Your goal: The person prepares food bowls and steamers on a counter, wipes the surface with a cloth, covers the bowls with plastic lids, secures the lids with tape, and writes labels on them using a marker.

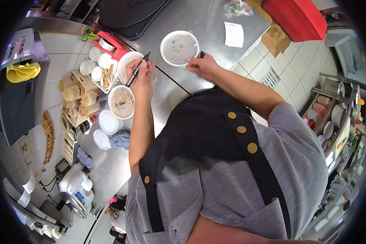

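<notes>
My left hand (141, 83) is closed around a black marker pen (136, 74), which slants across the fingers. Behind this hand is a white round bowl (125, 61), partly hidden by it. Just below sits another round tub (121, 102) with brownish food showing inside. My right hand (204, 67) is pinched on a small black piece like a pen cap (202, 53). Its fingertips are at the rim of a white round container (179, 48) with a translucent lid, standing on the steel table (209, 24). Whether they touch the rim I cannot tell.
A paper slip (234, 34), black trays (130, 14) and a red box (299, 18) lie toward the far side. Along the left stand a red tape dispenser (114, 45), green scissors (88, 35), squeeze bottles (74, 93), lids (109, 122) and a blue cloth (120, 139).
</notes>
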Demonstrator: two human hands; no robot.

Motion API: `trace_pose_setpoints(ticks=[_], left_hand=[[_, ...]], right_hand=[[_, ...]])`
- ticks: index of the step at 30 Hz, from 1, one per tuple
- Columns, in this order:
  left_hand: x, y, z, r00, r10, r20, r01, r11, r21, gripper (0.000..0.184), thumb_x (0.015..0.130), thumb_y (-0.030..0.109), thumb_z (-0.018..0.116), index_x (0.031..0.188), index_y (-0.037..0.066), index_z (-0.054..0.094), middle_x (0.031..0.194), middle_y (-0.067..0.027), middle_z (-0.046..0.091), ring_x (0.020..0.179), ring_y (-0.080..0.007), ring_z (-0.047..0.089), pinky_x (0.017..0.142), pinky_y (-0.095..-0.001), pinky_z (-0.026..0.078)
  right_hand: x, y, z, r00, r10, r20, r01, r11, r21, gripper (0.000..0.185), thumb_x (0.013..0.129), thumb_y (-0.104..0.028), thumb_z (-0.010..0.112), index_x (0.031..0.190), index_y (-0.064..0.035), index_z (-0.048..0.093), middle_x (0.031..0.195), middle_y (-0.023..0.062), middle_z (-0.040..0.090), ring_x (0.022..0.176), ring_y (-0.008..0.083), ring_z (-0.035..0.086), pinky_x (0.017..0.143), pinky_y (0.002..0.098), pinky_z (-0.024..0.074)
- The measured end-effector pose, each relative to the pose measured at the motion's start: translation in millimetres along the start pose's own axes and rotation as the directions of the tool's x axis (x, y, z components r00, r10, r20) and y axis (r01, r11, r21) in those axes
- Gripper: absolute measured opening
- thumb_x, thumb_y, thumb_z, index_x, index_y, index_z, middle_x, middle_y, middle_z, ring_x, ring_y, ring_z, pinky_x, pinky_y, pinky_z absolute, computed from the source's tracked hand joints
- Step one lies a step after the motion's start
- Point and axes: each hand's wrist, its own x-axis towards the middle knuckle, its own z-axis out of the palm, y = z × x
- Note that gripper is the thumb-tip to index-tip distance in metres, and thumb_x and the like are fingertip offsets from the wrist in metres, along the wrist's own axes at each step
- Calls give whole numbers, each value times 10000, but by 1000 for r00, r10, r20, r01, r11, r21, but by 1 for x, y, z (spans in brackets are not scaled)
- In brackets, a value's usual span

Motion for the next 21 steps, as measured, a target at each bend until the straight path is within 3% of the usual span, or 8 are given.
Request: trace_pose_setpoints(ticks=[3,4,5,8,12,15,19,21], left_hand=[[10,-5,2,997,64,38,-68,990,120,237,911,77,691,1077,59,524,962,-77,627,882,-161,634,836,-325,545],[9,2,14,996,87,35,-92,980,179,204,910,130,711,983,62,533,845,-65,628,786,-143,634,748,-289,530],[12,-1,10,997,79,27,-82,978,190,204,910,130,711,983,62,533,845,-65,628,786,-143,634,748,-289,530],[25,-9,12,998,16,58,-26,984,178,290,909,213,723,772,96,495,618,-21,563,555,-92,527,553,-236,412],[24,-18,11,993,-4,119,-31,955,295,342,861,193,774,725,109,471,589,-8,535,505,-70,458,495,-223,338],[22,-27,6,994,-39,106,12,971,240,330,857,139,760,712,104,465,592,-6,529,498,-68,447,494,-216,345],[21,-33,-3,995,-34,91,18,986,168,306,856,63,712,688,88,457,591,2,513,507,-56,445,519,-217,406],[24,-33,-7,983,55,176,-124,904,409,286,858,0,650,671,70,444,598,9,500,532,-48,461,568,-229,472]], right_hand=[[-30,12,0,987,151,56,-151,988,-7,359,816,-117,795,1013,5,521,925,106,597,789,229,647,744,403,624],[-39,9,1,977,206,45,-206,979,-9,402,823,-172,807,1042,6,522,950,98,596,800,235,645,768,410,620],[-47,1,-1,968,220,118,-217,976,-35,498,819,-316,813,1061,-2,513,945,78,549,832,226,621,759,441,621],[-41,-1,-11,987,159,-9,-156,959,-238,583,784,-468,809,994,-23,496,897,61,463,879,195,543,700,481,623],[-30,6,-17,995,85,-44,-94,957,-276,540,800,-446,802,971,-37,495,911,54,464,876,183,533,697,472,623],[-20,10,-17,989,-148,-29,130,935,-330,528,838,-362,783,1121,-42,473,1094,84,540,1067,207,559,841,441,593],[-28,6,-8,998,-38,58,51,970,-237,449,855,-145,745,1110,-25,395,1146,125,490,1029,244,600,752,436,631],[-28,13,-4,998,-20,58,33,974,-223,439,853,-114,736,1109,-21,393,1149,131,489,1035,250,600,748,433,637]])
